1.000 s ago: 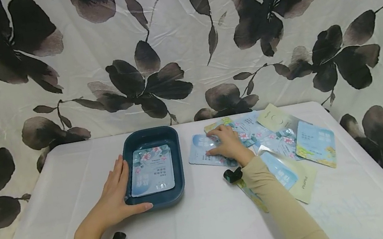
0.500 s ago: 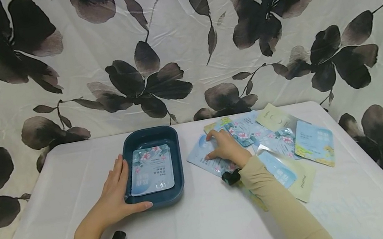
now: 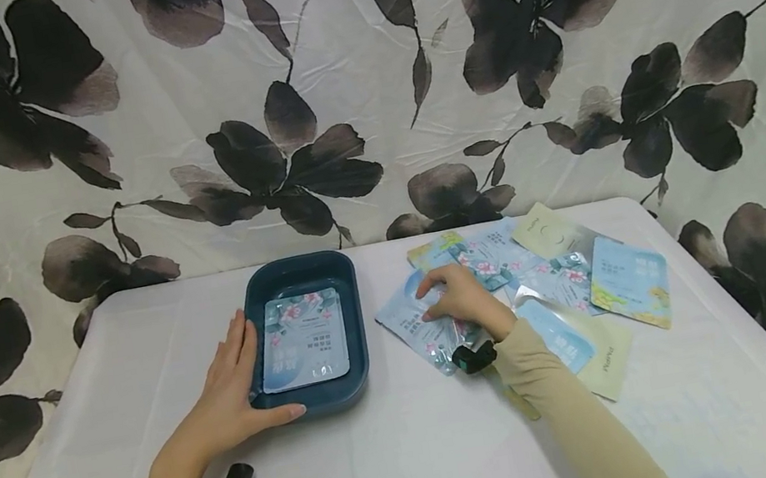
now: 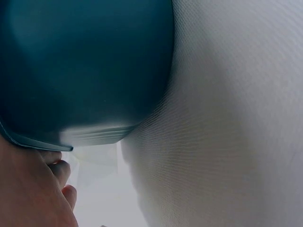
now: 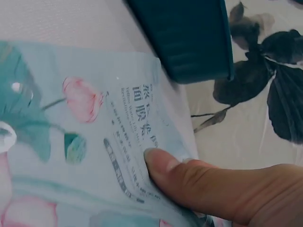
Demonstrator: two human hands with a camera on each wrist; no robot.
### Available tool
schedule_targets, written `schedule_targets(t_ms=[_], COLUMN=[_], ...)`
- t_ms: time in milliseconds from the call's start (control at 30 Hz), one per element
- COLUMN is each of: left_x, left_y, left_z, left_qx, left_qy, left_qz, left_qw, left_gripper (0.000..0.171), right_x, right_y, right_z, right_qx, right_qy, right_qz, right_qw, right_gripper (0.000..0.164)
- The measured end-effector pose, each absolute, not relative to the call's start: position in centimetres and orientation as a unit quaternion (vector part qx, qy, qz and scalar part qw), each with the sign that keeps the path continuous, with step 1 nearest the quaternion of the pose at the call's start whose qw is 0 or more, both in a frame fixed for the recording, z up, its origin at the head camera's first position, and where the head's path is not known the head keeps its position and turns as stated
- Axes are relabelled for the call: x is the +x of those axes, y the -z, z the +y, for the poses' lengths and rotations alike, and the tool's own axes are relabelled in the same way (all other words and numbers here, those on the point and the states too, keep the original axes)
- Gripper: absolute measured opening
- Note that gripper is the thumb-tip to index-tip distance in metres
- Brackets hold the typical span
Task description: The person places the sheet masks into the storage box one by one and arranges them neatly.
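Note:
My left hand (image 3: 226, 392) rests against the left side of a dark blue tray (image 3: 354, 320), fingers straight along it and thumb over its near edge. Inside the tray lies a flat floral sheet mask packet (image 3: 303, 341). To the right, my right hand (image 3: 465, 297) pinches another light blue packet (image 3: 408, 323). In the right wrist view, its thumb (image 5: 163, 163) presses the printed face of this packet (image 5: 85, 146), which creases there; the other fingers are mostly hidden. The left wrist view shows the tray's outer wall (image 4: 94, 71) and part of the left hand (image 4: 33, 189).
Several overlapping packets lie right of and behind my right hand, including a blue one with yellow flowers (image 3: 629, 282) and pale green ones (image 3: 608, 358). A white cloth (image 3: 391, 466) covers the table. Behind it hangs a floral curtain (image 3: 398, 101).
The packet under my right hand has turned, its near end swinging toward me. The right hand has shifted slightly right, its fingers drawing closer together. The left hand and tray have stayed put.

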State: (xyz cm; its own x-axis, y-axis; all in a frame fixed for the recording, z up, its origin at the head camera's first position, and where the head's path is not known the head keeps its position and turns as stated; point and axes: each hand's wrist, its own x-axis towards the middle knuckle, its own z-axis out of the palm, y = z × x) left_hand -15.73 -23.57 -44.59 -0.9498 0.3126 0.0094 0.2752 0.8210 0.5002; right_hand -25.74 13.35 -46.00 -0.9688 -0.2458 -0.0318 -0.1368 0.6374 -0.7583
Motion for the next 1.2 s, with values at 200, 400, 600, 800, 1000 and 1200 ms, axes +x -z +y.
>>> schedule_targets(t_ms=[200,400,600,800,1000,1200], left_x=[-15.7,-15.7,-15.6,-15.6,-15.6,-15.6], left_y=[44.6,44.6,44.6,44.5,44.3,44.5], left_z=[-23.6,-23.3,-23.5,-23.5,-23.5,-23.7], left_qx=[0.159,0.152,0.15,0.154,0.154,0.158], left_qy=[-0.26,-0.261,-0.259,-0.258,-0.26,-0.264], left_qz=[0.952,0.953,0.954,0.953,0.953,0.951], left_qw=[0.031,0.037,0.036,0.033,0.032,0.035], left_gripper=[0.138,0.139,0.139,0.139,0.139,0.139], right_x=[-25.3,-24.9,-25.0,-25.1,-25.2,-25.1], right_y=[47.1,48.1,48.1,47.8,47.8,48.0], right_z=[14.4,15.6,15.7,15.7,15.8,15.6], right_qx=[-0.091,-0.06,-0.044,-0.041,-0.049,-0.05], right_qy=[0.529,0.611,0.623,0.621,0.621,0.631], right_qz=[0.838,0.776,0.766,0.769,0.768,0.761], right_qw=[0.104,0.143,0.153,0.148,0.15,0.146], right_gripper=[0.028,0.032,0.032,0.032,0.034,0.035])
